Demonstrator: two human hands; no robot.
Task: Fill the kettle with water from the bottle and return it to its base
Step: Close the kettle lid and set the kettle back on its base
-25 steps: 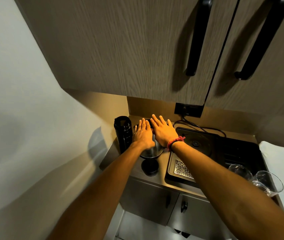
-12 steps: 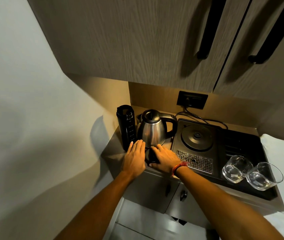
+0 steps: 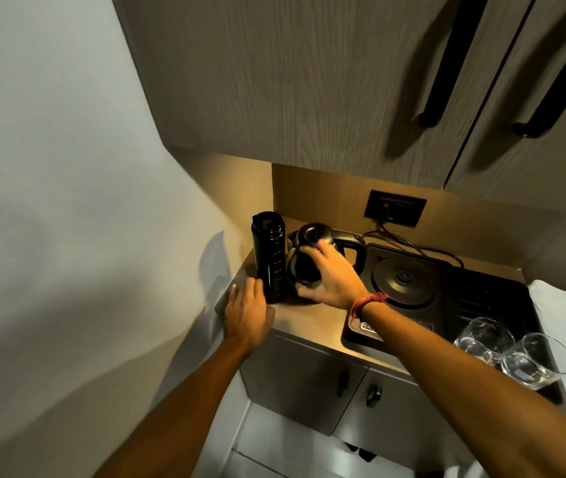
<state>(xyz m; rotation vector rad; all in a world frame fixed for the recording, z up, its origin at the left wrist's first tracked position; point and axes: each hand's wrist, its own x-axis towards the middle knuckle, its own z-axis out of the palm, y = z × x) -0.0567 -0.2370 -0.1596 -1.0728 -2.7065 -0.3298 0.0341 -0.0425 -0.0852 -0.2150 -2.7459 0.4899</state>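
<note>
The steel kettle [image 3: 311, 233], with black lid and handle, stands on the counter [image 3: 309, 320] off its round black base [image 3: 403, 278], which lies to the right on a black tray. My right hand [image 3: 331, 279] is wrapped around the kettle's body, thumb low and fingers over the front. A tall black bottle [image 3: 269, 257] stands upright just left of the kettle, touching or nearly touching it. My left hand [image 3: 248, 313] lies flat on the counter edge at the bottle's foot, fingers apart and holding nothing.
Two clear glasses [image 3: 485, 339] [image 3: 538, 362] stand at the tray's [image 3: 488, 294] front right. A cord runs from the base to a wall socket [image 3: 395, 208]. An overhead cabinet [image 3: 309, 81] hangs low above the counter. A wall closes the left side.
My right hand left the counter and closed around the kettle's body. My left hand slid left to the bottle's foot. The view moved back and up.
</note>
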